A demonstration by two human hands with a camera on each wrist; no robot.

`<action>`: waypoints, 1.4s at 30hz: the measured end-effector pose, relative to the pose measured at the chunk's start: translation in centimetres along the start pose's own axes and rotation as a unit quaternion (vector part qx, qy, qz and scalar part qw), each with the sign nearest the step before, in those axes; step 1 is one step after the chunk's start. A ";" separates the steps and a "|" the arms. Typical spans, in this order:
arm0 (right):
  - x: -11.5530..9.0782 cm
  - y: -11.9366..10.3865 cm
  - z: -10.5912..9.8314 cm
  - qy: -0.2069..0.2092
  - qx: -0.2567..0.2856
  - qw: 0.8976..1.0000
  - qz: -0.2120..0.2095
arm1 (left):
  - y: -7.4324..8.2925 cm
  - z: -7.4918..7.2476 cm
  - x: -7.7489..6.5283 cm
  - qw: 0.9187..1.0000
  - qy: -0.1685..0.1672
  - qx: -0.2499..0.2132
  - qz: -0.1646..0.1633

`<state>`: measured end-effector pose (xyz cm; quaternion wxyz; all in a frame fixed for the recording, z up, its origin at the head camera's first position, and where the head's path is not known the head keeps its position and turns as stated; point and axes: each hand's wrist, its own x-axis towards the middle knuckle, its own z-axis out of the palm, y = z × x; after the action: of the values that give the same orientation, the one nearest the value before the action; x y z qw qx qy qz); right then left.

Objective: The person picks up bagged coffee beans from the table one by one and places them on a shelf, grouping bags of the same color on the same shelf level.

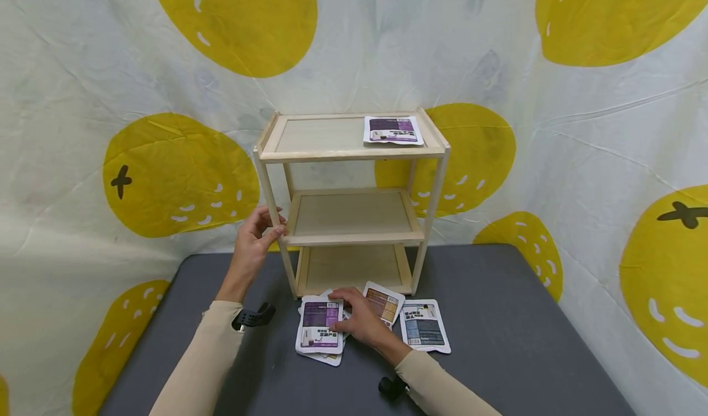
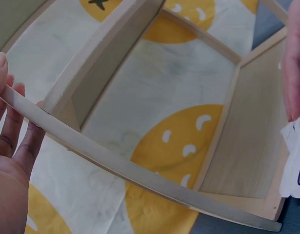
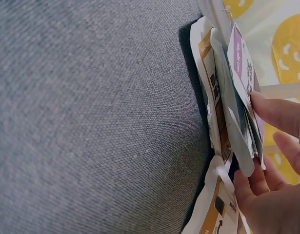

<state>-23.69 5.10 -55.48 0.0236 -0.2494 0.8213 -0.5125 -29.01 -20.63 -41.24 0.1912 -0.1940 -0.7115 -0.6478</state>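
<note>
A small three-tier wooden shelf (image 1: 315, 134) stands in the middle of the head view. My left hand (image 1: 255, 238) grips its left front post (image 2: 115, 160) at middle-board height, thumb in front and fingers behind. Before the shelf lies a stack of flat white-edged packets, topped by a purple-labelled packet (image 1: 315, 317). My right hand (image 1: 362, 321) pinches the right edge of that top packet, the thumb on its face (image 3: 240, 73). Packets with brown labels (image 3: 206, 58) lie under it. Right of the stack are a brown-labelled packet (image 1: 385, 300) and a dark blue-labelled packet (image 1: 424, 327).
Another purple-labelled packet (image 1: 394, 130) rests on the right part of the top board. The shelf stands toward the back of a dark grey table (image 1: 514, 342). Behind hangs a white cloth (image 1: 354, 47) printed with yellow fruit. Each wrist wears a black band (image 1: 254, 316).
</note>
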 end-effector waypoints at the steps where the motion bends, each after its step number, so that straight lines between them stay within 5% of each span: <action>1: 0.0 -0.1 0.0 0.003 -0.009 1.000 0.000 | 0.0 0.0 0.0 1.000 -0.001 0.000 0.001; 7: -0.3 -0.5 -0.1 0.015 -0.043 0.999 -0.009 | -0.1 0.0 0.0 1.000 -0.004 -0.005 0.000; 20: -0.3 -0.3 0.1 -0.023 0.006 0.999 0.030 | 0.0 0.2 0.0 1.000 -0.001 -0.014 -0.004; 32: 0.5 -1.0 0.6 -0.079 -0.065 0.994 -0.029 | 0.2 0.1 0.0 1.000 0.004 -0.016 -0.008; 42: 0.7 -1.3 -0.5 -0.106 -0.019 0.994 -0.016 | 0.1 0.1 0.0 1.000 -0.001 -0.016 -0.003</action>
<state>-23.95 4.78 -54.00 0.0973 -0.3154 0.8200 -0.4675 -28.97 -20.55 -41.19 0.1854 -0.1954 -0.7021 -0.6592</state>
